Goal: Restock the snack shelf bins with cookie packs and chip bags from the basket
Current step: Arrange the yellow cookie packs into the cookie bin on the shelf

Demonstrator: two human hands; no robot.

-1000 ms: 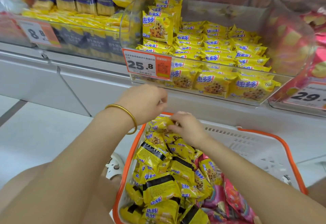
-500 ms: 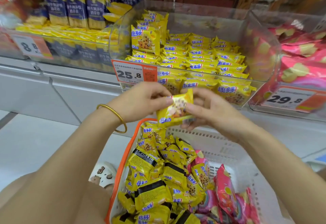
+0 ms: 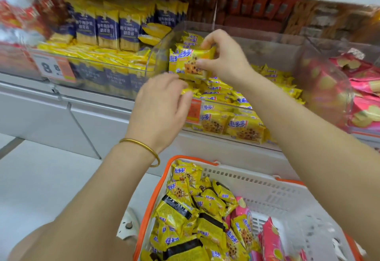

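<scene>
My right hand (image 3: 223,59) grips a yellow cookie pack (image 3: 193,61) upright inside the clear cookie bin (image 3: 304,59), against other standing packs at its left end. Just below, at the bin's front edge, my left hand (image 3: 162,104) hovers with curled fingers touching a lying yellow pack (image 3: 188,91); whether it grips that pack I cannot tell. The white basket with an orange rim (image 3: 267,195) sits under my arms, holding several yellow cookie packs (image 3: 185,180) and pink chip bags (image 3: 269,240).
To the left a bin holds blue-and-yellow packs (image 3: 107,28) behind a price tag reading 8.8 (image 3: 51,68). A bin of pink chip bags (image 3: 366,88) stands on the right. A grey shelf base (image 3: 61,116) and pale floor (image 3: 41,178) lie below.
My right hand lifted the cookie pack from above the basket up into the bin. My left hand let go of it and now rests at the bin's front. The view tilted upward.
</scene>
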